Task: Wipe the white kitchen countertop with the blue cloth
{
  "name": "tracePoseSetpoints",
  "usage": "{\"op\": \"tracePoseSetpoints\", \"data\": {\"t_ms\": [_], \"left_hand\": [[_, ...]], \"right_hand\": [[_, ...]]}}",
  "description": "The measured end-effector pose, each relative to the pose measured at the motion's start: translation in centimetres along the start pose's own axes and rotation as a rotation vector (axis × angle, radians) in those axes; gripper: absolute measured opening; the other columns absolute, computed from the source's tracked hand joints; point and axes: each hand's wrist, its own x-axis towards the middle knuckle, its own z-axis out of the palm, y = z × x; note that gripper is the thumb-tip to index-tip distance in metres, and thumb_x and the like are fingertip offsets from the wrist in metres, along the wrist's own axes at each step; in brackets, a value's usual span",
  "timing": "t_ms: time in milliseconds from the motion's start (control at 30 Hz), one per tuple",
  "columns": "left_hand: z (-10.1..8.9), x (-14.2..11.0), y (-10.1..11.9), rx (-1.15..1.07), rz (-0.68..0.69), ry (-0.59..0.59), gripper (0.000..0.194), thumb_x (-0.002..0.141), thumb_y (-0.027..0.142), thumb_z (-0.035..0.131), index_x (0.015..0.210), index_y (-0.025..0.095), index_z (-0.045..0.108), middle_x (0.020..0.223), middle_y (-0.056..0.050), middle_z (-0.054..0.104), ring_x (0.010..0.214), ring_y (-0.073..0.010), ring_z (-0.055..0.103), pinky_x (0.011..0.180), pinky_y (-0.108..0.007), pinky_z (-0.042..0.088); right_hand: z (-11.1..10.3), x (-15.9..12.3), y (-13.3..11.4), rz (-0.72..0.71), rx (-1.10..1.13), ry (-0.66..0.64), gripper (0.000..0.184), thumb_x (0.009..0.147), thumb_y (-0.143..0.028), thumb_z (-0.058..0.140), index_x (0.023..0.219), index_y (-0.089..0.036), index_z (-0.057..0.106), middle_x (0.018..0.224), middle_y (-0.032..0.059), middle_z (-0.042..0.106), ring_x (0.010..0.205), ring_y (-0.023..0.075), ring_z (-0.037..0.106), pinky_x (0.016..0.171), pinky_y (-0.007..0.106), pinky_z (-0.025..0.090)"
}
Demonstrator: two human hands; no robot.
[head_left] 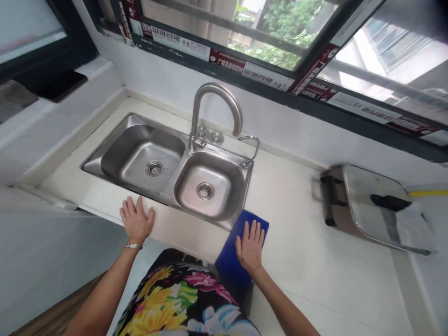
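Note:
My left hand [136, 220] lies flat with fingers spread on the pale counter [297, 233], just in front of the left basin of a steel double sink [133, 135]. A bracelet is on that wrist. My right hand [250, 246] presses flat, fingers stretched out, on a blue cloth [229, 254] that lies on the counter at the sink's front right corner and hangs over the counter's front edge. A curved steel tap [217, 100] stands behind the divider between the basins. Both basins look empty.
A lidded electric pan [367, 205] with black handles sits on the counter at the right. A smaller side tap [252, 147] stands at the sink's right rim. A window runs along the wall behind. A dark object [59, 86] lies on the ledge at far left.

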Motion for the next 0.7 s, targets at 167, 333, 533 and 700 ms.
{"op": "tracePoseSetpoints", "data": {"t_ms": [167,333,533,700], "left_hand": [[-0.4,-0.2,0.3,0.008,-0.046,-0.028,0.066,0.094,0.046,0.046,0.148,0.008,0.044,0.163,-0.023,0.023,0.154,-0.0386,0.012,0.122,-0.061,0.013],[-0.5,-0.7,-0.2,-0.08,-0.054,-0.008,0.064,0.095,0.043,0.047,0.149,0.009,0.043,0.162,-0.023,0.029,0.154,-0.037,0.015,0.123,-0.06,0.014],[-0.2,-1.6,-1.2,-0.267,0.055,0.112,0.059,0.097,0.031,0.045,0.152,0.011,0.038,0.157,-0.021,0.039,0.15,-0.0298,0.03,0.123,-0.053,0.026],[-2.0,-2.7,-3.3,-0.512,0.244,0.109,0.051,0.099,0.022,0.036,0.15,0.017,0.038,0.154,-0.018,0.044,0.148,-0.0257,0.036,0.117,-0.051,0.039]], "right_hand": [[-0.7,1.3,-3.1,-0.112,0.067,-0.052,0.06,0.096,-0.037,0.04,0.15,-0.01,0.04,0.165,0.0212,0.017,0.152,0.0412,0.009,0.118,0.062,0.019],[-0.3,2.0,-6.4,-0.189,0.139,-0.068,0.053,0.097,-0.031,0.034,0.143,-0.008,0.048,0.147,0.0204,0.05,0.142,0.0328,0.035,0.119,0.055,0.021],[-0.1,3.7,-12.1,-0.213,0.234,-0.059,0.053,0.097,-0.031,0.032,0.144,-0.01,0.046,0.135,0.0195,0.058,0.128,0.031,0.049,0.112,0.05,0.031],[-1.1,5.8,-18.3,-0.267,0.225,-0.047,0.052,0.098,-0.03,0.033,0.143,-0.007,0.046,0.134,0.0201,0.057,0.124,0.0321,0.049,0.108,0.047,0.034]]}}
